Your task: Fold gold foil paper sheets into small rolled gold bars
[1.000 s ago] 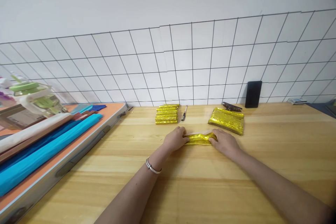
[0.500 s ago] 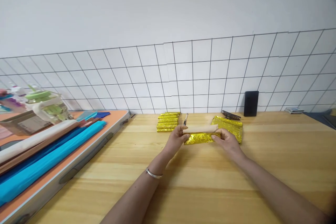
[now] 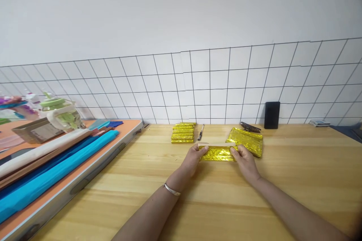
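A shiny gold foil sheet with a pale backing strip along its top edge is stretched between my two hands, just above the wooden table. My left hand pinches its left end, thumb on the gold face. At the right end, my right hand grips it the same way, fingers hidden behind. Beyond my left hand lies a stack of folded gold strips, with a pen beside it. Just past my right hand rests a flat pile of gold sheets.
Behind the gold pile is a dark clip-like object. A black slab leans on the tiled wall. To the left, an orange-topped table carries blue, brown and white rolls, a cardboard box and a green-lidded jug.
The pale strip at the foil's top shows narrower than before, its upper part folded or tilted down. Both hands have come slightly lower in view, and the view itself has shifted a little.
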`<action>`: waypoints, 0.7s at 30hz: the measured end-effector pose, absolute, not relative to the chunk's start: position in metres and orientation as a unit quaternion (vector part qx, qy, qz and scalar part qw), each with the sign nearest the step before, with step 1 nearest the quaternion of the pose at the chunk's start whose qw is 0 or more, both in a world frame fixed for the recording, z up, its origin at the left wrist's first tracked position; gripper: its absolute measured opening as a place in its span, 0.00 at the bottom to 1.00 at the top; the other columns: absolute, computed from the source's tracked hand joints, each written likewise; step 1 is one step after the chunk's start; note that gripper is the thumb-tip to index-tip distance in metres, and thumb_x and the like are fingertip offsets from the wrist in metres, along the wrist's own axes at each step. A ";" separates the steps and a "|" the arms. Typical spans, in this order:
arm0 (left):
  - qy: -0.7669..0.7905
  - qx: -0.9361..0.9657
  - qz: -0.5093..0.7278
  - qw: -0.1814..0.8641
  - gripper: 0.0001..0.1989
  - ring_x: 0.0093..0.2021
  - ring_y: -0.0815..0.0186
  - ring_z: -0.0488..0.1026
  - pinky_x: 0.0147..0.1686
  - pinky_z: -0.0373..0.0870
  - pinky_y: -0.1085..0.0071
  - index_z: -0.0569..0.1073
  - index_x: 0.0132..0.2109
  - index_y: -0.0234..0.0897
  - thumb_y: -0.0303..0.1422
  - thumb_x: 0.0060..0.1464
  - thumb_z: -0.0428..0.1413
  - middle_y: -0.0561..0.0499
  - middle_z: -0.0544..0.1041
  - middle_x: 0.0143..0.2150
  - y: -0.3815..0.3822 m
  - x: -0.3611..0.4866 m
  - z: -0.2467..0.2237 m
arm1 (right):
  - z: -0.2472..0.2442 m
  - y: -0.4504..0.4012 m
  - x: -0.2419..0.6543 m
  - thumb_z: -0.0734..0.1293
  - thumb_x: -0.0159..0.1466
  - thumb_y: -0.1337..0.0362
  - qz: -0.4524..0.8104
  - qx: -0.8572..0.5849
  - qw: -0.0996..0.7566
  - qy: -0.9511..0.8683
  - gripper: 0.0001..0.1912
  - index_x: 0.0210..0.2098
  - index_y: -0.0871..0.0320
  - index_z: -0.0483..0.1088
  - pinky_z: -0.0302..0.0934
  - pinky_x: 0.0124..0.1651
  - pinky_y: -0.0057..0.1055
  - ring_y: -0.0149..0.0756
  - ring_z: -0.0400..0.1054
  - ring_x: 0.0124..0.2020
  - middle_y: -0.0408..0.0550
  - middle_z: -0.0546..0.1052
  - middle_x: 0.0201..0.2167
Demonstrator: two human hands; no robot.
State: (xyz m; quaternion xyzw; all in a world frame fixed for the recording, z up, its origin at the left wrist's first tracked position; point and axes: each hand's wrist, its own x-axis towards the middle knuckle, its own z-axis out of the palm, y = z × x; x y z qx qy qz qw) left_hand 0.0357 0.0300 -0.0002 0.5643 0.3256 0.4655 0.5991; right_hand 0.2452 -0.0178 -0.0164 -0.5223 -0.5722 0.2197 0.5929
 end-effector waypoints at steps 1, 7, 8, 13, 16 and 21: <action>0.324 0.566 0.471 0.594 0.25 0.42 0.60 0.71 0.42 0.67 0.67 0.73 0.45 0.33 0.48 0.47 0.59 0.44 0.75 0.42 0.030 0.036 -0.001 | -0.017 -0.018 0.245 0.62 0.59 0.50 0.220 -0.523 0.592 -0.573 0.20 0.22 0.54 0.53 0.48 0.27 0.28 0.31 0.50 0.24 0.37 0.55 0.20; 0.286 0.577 0.489 0.589 0.20 0.40 0.65 0.69 0.43 0.64 0.70 0.72 0.43 0.33 0.45 0.50 0.57 0.48 0.74 0.38 0.033 0.040 -0.009 | -0.019 -0.015 0.248 0.61 0.61 0.51 0.222 -0.525 0.587 -0.575 0.18 0.22 0.55 0.53 0.48 0.28 0.28 0.31 0.49 0.25 0.38 0.54 0.21; 0.291 0.578 0.489 0.585 0.19 0.38 0.67 0.69 0.41 0.64 0.71 0.72 0.41 0.33 0.46 0.51 0.56 0.50 0.74 0.36 0.034 0.040 -0.010 | -0.019 -0.015 0.249 0.61 0.61 0.51 0.222 -0.526 0.587 -0.573 0.19 0.22 0.55 0.53 0.47 0.28 0.28 0.31 0.49 0.25 0.38 0.54 0.21; 0.311 0.585 0.484 0.572 0.18 0.29 0.71 0.64 0.34 0.61 0.74 0.70 0.32 0.32 0.46 0.52 0.55 0.54 0.68 0.26 0.035 0.038 -0.014 | -0.018 -0.016 0.247 0.61 0.61 0.50 0.223 -0.533 0.590 -0.564 0.19 0.22 0.54 0.52 0.48 0.27 0.27 0.31 0.49 0.24 0.37 0.54 0.21; 0.306 0.594 0.476 0.572 0.19 0.32 0.69 0.65 0.37 0.62 0.73 0.71 0.35 0.32 0.46 0.53 0.54 0.52 0.70 0.29 0.032 0.038 -0.012 | -0.018 -0.017 0.246 0.60 0.62 0.49 0.226 -0.539 0.591 -0.557 0.19 0.23 0.54 0.53 0.51 0.27 0.28 0.32 0.52 0.24 0.38 0.56 0.21; 0.274 0.619 0.465 0.570 0.20 0.41 0.62 0.68 0.44 0.63 0.67 0.72 0.42 0.32 0.46 0.54 0.54 0.47 0.74 0.38 0.024 0.040 -0.007 | -0.020 -0.015 0.249 0.57 0.63 0.49 0.218 -0.552 0.599 -0.538 0.18 0.25 0.54 0.56 0.53 0.27 0.27 0.32 0.55 0.25 0.39 0.59 0.22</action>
